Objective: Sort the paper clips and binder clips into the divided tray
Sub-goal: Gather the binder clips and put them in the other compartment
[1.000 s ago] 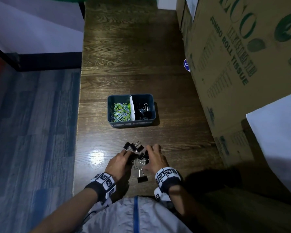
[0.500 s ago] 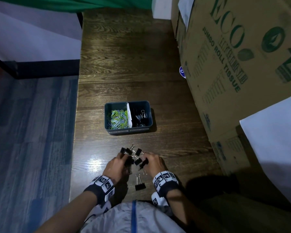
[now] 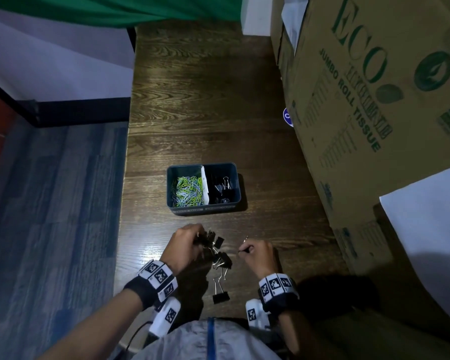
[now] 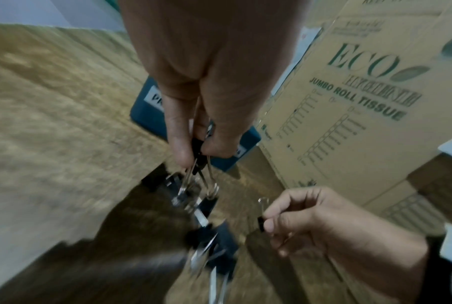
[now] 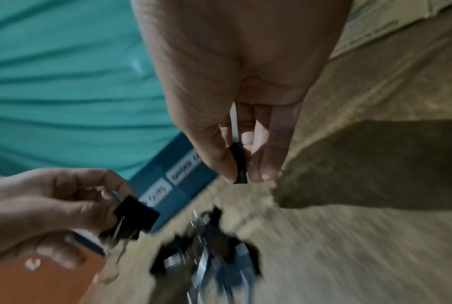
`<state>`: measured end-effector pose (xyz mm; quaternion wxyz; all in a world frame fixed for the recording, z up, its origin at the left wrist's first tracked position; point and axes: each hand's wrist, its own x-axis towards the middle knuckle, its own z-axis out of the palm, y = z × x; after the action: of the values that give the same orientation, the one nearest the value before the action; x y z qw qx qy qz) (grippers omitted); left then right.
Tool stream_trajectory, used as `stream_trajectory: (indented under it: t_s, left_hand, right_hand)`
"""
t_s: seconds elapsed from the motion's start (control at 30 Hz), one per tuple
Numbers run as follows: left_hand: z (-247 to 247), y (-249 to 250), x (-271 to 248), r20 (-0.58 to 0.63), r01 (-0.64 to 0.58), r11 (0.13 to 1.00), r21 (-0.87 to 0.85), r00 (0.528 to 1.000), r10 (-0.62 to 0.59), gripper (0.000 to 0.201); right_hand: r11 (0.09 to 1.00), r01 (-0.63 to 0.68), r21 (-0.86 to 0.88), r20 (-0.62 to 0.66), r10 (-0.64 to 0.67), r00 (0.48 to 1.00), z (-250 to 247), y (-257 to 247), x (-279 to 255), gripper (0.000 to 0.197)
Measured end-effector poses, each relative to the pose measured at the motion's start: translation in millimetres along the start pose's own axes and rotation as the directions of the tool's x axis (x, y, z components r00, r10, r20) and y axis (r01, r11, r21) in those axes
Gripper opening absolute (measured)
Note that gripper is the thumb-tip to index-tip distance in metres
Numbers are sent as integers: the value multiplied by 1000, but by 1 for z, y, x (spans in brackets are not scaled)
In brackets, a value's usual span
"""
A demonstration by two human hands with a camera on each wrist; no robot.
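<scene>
The blue divided tray [image 3: 171,188] stands mid-table, with coloured paper clips [image 3: 187,191] in its left half and black binder clips [image 3: 222,187] in its right half. Nearer me, my left hand [image 3: 186,245] is lifted and grips a small bunch of black binder clips [image 4: 197,152], some dangling below. My right hand [image 3: 255,252] pinches one black binder clip [image 5: 238,164] between thumb and fingers, its wire handle sticking out. Loose binder clips [image 3: 221,261] lie on the table between my hands, and another one [image 3: 220,294] lies closer to my body.
Large cardboard boxes [image 3: 374,100] printed "ECO JUMBO ROLL TISSUE" line the table's right side. The table's left edge [image 3: 125,178] drops to blue carpet. Bare wood lies beyond the tray. A green cloth [image 3: 115,11] hangs at the back.
Both hands have come up off the pile and moved apart. The left now holds a bunch of binder clips, the right a single one. The head view has tilted.
</scene>
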<state>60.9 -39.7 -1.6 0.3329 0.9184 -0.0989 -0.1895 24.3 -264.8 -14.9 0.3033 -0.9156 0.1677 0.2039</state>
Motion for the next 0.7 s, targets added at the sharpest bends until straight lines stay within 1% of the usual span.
stream_trajectory:
  t_s: [0.13, 0.23, 0.3, 0.33, 0.4, 0.47, 0.57, 0.63, 0.67, 0.7]
  left_hand:
    - [-31, 38, 38, -110, -57, 993, -104, 993, 46, 28]
    - [-48, 60, 73, -185, -78, 984, -161, 981, 48, 33]
    - [-54, 65, 87, -221, -86, 987, -137, 974, 54, 40]
    - [-55, 64, 89, -235, -85, 990, -113, 970, 56, 39]
    - [-51, 57, 84, -256, -61, 997, -40, 965, 49, 25]
    - [-40, 42, 70, -215, 2, 998, 65, 977, 12, 13]
    - [-22, 17, 44, -69, 58, 985, 164, 997, -47, 11]
    - [-11, 3, 31, 21, 63, 970, 236, 997, -70, 17]
    - [-7, -2, 26, 66, 55, 956, 287, 995, -77, 27]
    - [-2, -7, 23, 120, 39, 940, 340, 989, -85, 40]
  right_hand:
    - [994, 49, 101, -71, -42, 997, -25, -21, 7, 10]
    - [987, 102, 126, -83, -92, 992, -43, -41, 14, 13]
    - [967, 211, 141, -125, -194, 973, -54, -58, 21, 13]
    - [952, 273, 140, -163, -250, 954, -58, -67, 27, 14]
    - [929, 351, 113, -221, -321, 921, -67, -84, 39, 18]
    - [919, 389, 71, -227, -365, 903, -74, -96, 48, 25]
    - [908, 416, 53, -225, -395, 891, -74, -96, 51, 34]
    - [917, 397, 45, -168, -385, 907, -65, -85, 43, 38]
    - [928, 370, 27, -94, -367, 926, -57, -78, 36, 40]
    - [942, 335, -12, 6, -335, 942, -49, -70, 29, 45]
